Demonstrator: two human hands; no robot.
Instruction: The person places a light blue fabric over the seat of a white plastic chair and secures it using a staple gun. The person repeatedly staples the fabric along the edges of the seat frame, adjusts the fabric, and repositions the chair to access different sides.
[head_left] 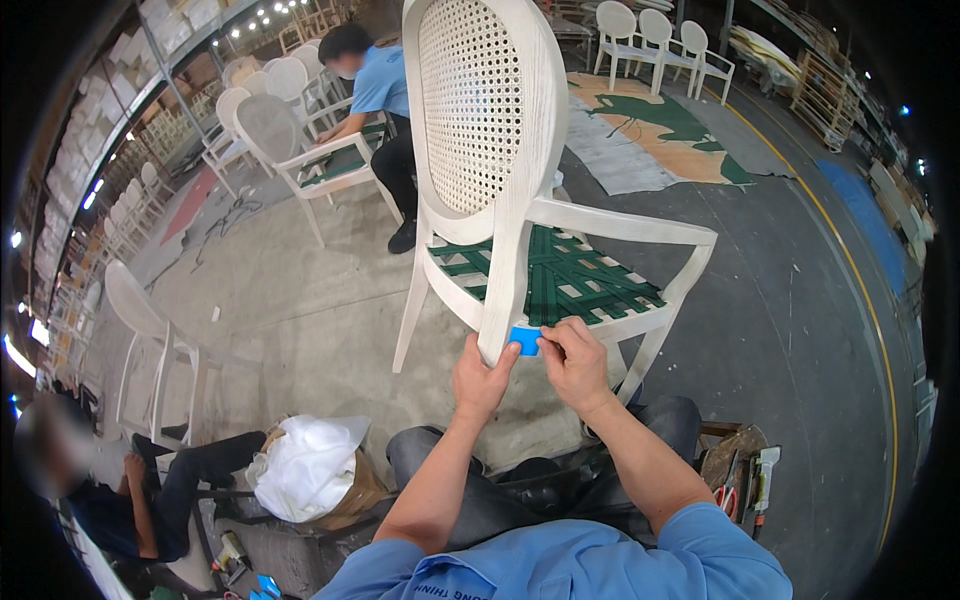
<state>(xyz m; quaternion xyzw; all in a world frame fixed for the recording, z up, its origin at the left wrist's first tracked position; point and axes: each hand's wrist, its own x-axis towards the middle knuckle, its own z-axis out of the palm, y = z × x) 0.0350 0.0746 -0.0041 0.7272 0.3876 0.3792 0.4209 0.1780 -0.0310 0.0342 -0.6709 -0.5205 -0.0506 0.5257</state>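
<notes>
A whitewashed wooden armchair (pixel 541 120) stands tilted before me, with a round cane back and a seat of woven green webbing (pixel 560 270). My left hand (pixel 482 380) is closed round the lower part of its rear leg (pixel 496 325), thumb by a small flat blue piece (pixel 523 341). That piece lies against the frame just under the seat rail; whether it is tape or abrasive sheet I cannot tell. My right hand (pixel 577 365) pinches the blue piece at its right edge between thumb and fingers.
A co-worker (pixel 375 85) bends over another armchair (pixel 340 160) at the back left. A second person (pixel 110 490) sits at the lower left, near a bag of white material (pixel 310 470). Hand tools (pixel 745 485) lie by my right side. Cardboard sheets (pixel 650 130) cover part of the floor.
</notes>
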